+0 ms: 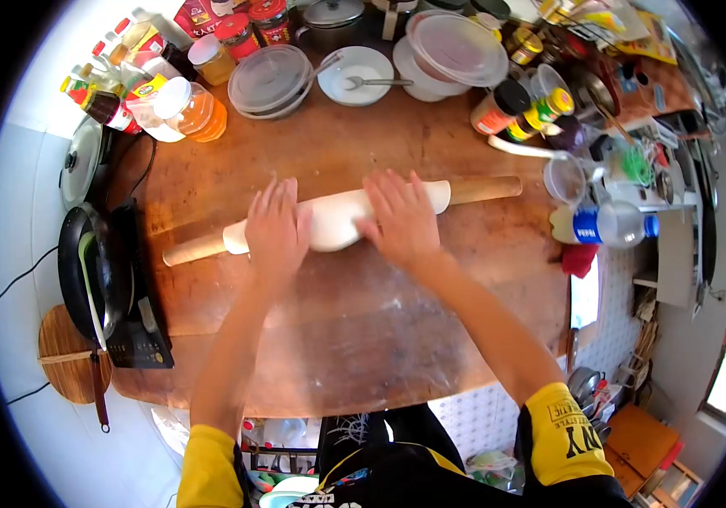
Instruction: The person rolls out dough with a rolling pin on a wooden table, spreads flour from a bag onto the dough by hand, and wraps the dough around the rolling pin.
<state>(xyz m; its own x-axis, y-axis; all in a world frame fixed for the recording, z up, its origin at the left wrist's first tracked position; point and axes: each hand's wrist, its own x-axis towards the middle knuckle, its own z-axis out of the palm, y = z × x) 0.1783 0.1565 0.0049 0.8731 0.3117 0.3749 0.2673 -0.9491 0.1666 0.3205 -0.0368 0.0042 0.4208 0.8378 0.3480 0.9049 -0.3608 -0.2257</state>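
Observation:
A long wooden rolling pin [486, 189] lies across the table, tilted a little so its right end is farther from me. Around its middle is wrapped a sheet of pale dough [329, 218], with a loose rounded edge drooping toward me between the hands. My left hand [278, 227] rests flat on the left part of the dough, fingers stretched forward. On the right part, my right hand [403, 218] lies the same way, palm down and slightly blurred. Both ends of the pin stick out bare beyond the dough.
The wooden table [321, 339] has flour traces near its front. At left, a frying pan [84, 271] sits on an induction cooker [150, 326]. Jars, bottles, lidded bowls and a white bowl with a fork [371, 82] line the back. A Pepsi bottle [604, 224] lies at right.

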